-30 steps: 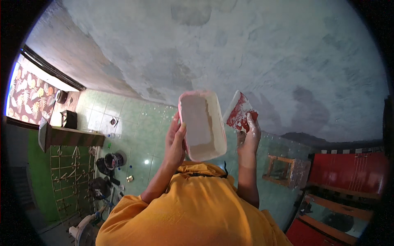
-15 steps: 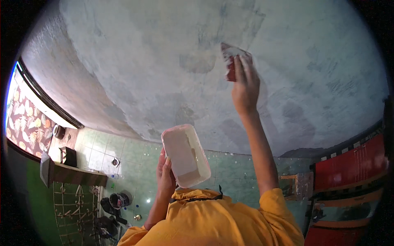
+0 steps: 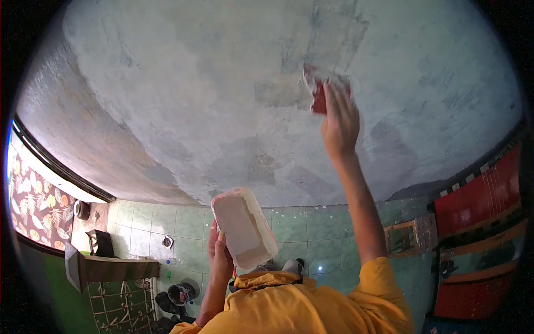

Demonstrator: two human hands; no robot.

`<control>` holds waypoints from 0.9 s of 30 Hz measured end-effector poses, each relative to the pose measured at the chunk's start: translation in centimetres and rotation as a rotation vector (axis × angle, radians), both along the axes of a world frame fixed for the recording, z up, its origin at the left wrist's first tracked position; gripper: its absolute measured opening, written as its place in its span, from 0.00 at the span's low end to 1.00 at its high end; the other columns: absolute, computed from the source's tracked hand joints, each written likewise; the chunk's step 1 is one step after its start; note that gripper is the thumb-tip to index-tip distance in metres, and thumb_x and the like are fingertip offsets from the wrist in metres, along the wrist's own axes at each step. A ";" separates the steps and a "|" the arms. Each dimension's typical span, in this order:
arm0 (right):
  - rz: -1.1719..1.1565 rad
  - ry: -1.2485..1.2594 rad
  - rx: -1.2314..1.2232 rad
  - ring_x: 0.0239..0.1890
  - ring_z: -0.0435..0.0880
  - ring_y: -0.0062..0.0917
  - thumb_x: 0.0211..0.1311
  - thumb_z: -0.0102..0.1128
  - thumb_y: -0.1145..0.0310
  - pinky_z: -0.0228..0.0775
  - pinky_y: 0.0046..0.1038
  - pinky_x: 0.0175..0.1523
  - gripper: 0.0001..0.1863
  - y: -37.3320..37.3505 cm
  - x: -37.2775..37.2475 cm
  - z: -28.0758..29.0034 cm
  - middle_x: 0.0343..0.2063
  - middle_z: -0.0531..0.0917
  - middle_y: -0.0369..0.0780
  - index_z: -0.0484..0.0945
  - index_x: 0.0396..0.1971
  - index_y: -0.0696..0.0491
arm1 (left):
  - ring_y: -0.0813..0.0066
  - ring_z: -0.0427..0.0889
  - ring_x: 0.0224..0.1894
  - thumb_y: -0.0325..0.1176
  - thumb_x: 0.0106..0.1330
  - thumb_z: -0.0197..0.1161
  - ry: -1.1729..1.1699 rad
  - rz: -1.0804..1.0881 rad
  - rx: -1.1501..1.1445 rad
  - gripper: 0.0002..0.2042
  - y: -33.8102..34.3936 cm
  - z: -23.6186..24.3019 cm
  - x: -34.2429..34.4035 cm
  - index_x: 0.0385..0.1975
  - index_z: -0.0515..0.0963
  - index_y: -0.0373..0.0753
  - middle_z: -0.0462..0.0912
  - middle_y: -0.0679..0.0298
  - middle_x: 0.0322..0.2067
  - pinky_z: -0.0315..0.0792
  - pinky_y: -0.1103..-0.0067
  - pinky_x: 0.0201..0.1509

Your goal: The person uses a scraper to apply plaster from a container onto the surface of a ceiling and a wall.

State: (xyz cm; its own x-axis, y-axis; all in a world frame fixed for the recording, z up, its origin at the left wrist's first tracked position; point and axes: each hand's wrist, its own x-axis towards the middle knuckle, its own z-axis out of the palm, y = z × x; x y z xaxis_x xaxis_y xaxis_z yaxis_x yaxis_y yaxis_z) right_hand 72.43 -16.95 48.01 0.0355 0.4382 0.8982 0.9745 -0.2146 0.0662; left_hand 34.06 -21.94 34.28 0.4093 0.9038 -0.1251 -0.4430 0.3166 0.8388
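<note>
My right hand [image 3: 338, 119] is raised against a grey plastered wall [image 3: 194, 83] and grips a red-handled putty scraper [image 3: 321, 89], its blade pressed flat on the plaster. My left hand [image 3: 219, 256] holds a pale rectangular tub [image 3: 243, 227] of filler from beneath, near my chest, tilted so its open side faces up. My yellow sleeves fill the lower edge.
Green floor tiles [image 3: 311, 222] lie below the wall. At lower left stand a wooden bench [image 3: 111, 267], a metal grid [image 3: 119, 306], a bucket [image 3: 181, 293] and a bottle. A red cabinet [image 3: 478, 245] and a small wooden frame [image 3: 409, 236] are at right.
My right hand has risen from beside the tub up to the wall and slid the scraper right and slightly down. The tub has dropped lower toward my chest.
</note>
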 end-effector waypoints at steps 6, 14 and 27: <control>-0.069 -0.081 -0.111 0.61 0.77 0.42 0.63 0.55 0.77 0.69 0.41 0.65 0.26 2.2 0.5 -5.3 0.59 0.78 0.49 0.71 0.63 0.59 | 0.68 0.69 0.66 0.38 0.75 0.53 -0.001 -0.026 0.026 0.32 1.2 -0.6 -0.6 0.74 0.51 0.34 0.67 0.56 0.66 0.65 0.73 0.67; 0.122 0.087 -0.033 0.45 0.87 0.37 0.63 0.56 0.79 0.78 0.36 0.53 0.22 -0.6 1.2 -0.2 0.46 0.86 0.46 0.77 0.57 0.56 | 0.69 0.69 0.66 0.39 0.75 0.54 -0.012 -0.041 0.010 0.33 1.9 -1.0 -1.9 0.74 0.50 0.33 0.66 0.58 0.66 0.65 0.72 0.68; 0.086 0.037 -0.224 0.59 0.80 0.42 0.62 0.54 0.82 0.72 0.40 0.63 0.25 -2.0 2.9 -6.8 0.56 0.81 0.50 0.73 0.61 0.61 | 0.69 0.70 0.65 0.37 0.76 0.52 0.010 -0.096 -0.021 0.31 2.6 -0.9 -1.3 0.74 0.51 0.34 0.67 0.57 0.66 0.66 0.72 0.68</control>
